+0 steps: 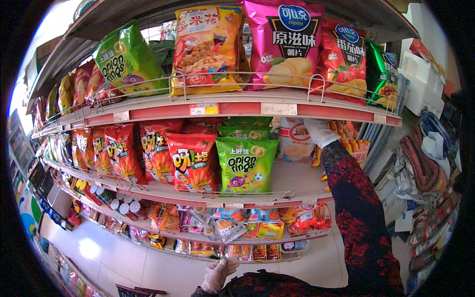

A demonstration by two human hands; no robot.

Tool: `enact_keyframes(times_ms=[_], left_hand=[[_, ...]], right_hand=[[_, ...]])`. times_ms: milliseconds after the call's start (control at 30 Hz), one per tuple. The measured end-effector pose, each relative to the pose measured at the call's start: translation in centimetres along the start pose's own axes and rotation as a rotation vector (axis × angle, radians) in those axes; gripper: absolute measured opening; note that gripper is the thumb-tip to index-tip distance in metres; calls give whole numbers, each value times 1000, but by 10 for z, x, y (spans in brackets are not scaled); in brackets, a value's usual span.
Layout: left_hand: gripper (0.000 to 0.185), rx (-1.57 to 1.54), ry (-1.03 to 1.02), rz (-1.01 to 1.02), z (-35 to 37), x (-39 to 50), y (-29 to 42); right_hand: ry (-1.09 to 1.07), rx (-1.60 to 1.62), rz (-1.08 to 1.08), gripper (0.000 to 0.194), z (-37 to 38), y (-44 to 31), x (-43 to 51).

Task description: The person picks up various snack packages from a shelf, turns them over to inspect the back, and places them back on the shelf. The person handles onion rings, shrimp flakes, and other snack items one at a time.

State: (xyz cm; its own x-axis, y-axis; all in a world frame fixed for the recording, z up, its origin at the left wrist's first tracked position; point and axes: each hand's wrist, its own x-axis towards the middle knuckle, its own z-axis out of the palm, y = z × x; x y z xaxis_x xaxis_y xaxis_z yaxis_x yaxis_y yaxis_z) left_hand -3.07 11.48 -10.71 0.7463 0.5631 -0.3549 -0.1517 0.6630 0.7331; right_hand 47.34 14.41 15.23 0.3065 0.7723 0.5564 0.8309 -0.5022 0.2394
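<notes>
My right hand (321, 133), in a whitish glove, reaches onto the second shelf, at the upper right edge of a white and red snack bag (295, 143). Its fingertips are hidden under the upper shelf's edge, so its grip cannot be made out. Left of that bag stands a row of green onion ring bags (245, 167), and red potato snack bags (192, 163) are beside them. Yellow and red striped bags (354, 150) stand right of my wrist. Low in the view my left hand (219, 273), in a thin pale glove, is raised before the bottom shelf, its thumb near a small dark thing.
The upper shelf, with a wire rail (245, 80), holds large chip bags (285, 44) just above my right hand. Lower shelves carry cups (130, 206) and small packets (271, 230). At the right are white foam boxes (423, 81) and heaped cloths (423, 167).
</notes>
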Motion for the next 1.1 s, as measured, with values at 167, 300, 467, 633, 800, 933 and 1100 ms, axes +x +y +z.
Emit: enact_keyframes(times_ms=[167, 300, 467, 633, 800, 933, 1100], left_hand=[[37, 3, 32, 39, 2, 15, -14], [40, -1, 65, 79, 7, 20, -19], [44, -46, 111, 64, 15, 24, -20], [38, -99, 161, 79, 22, 33, -23], [39, -122, 166, 82, 27, 40, -23], [40, -106, 164, 77, 28, 41, -23], [37, -129, 187, 44, 28, 39, -22]], right_hand=[[-19, 192, 37, 43, 35, 6, 19], [113, 462, 136, 48, 50, 2, 32], [137, 416, 180, 52, 61, 1, 30], [199, 400, 171, 47, 73, 6, 28], [245, 423, 155, 47, 88, 2, 38], [228, 432, 149, 46, 98, -4, 43], [194, 416, 138, 46, 97, -6, 45]])
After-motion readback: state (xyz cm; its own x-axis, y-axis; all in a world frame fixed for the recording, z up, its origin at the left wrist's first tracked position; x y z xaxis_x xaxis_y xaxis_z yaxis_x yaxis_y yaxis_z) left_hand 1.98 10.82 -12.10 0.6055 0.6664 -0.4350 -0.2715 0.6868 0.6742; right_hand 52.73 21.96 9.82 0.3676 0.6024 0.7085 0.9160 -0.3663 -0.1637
